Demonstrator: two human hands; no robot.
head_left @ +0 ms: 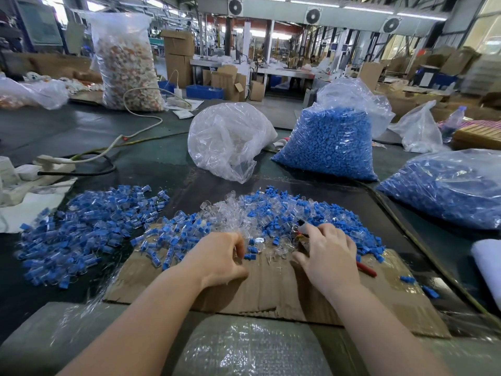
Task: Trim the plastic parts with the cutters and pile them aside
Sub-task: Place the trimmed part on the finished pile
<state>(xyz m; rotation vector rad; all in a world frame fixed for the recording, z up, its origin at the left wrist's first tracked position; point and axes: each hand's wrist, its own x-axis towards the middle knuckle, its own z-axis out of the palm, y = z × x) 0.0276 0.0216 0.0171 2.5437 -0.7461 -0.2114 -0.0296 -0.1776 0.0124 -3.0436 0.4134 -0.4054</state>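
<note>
Bubble wrap [252, 348] nearest, cardboard [271, 294] beyond. Left hand [219, 260] pinching clear part; right hand [329, 256] gripping red-handled cutters [366, 268]. Best: seat part fully between blades before snipping, then toss onto left pile [89, 229].

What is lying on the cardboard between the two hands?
In the head view, loose blue caps and clear plastic pieces lie between left hand and right hand.

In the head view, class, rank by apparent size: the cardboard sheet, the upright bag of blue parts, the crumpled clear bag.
1. cardboard sheet, though nearest the camera.
2. upright bag of blue parts.
3. crumpled clear bag.
</note>
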